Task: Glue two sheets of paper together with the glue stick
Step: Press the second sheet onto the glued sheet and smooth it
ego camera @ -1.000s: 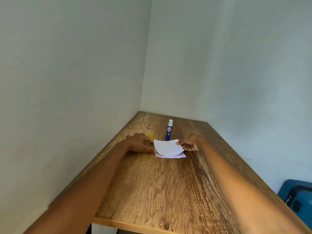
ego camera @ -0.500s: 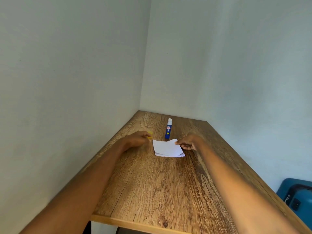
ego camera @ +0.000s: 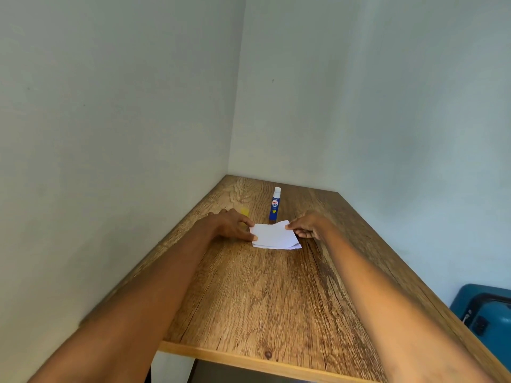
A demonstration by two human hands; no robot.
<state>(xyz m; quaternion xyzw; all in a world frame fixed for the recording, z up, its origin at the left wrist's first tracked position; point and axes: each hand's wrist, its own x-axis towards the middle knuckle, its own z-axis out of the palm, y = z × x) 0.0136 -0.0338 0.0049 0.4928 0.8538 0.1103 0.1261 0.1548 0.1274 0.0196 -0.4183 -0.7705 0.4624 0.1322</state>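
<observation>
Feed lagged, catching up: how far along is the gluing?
Glue stick stands uncapped, yellow cap aside, so gluing looks done. Now the left hand and right hand hold the top sheet over the lower one. Left: pressing flat, recapping.

Two bare forearms in view, entering from 7 and 5 o'clock. No sleeve, watch, ring or band shows on either. Left hand (ego camera: 232, 225) and right hand (ego camera: 307, 226) are ungloved. Fingers (ego camera: 249, 223) are bare; nails too small to judge. Upper arms fall outside the frame.
</observation>
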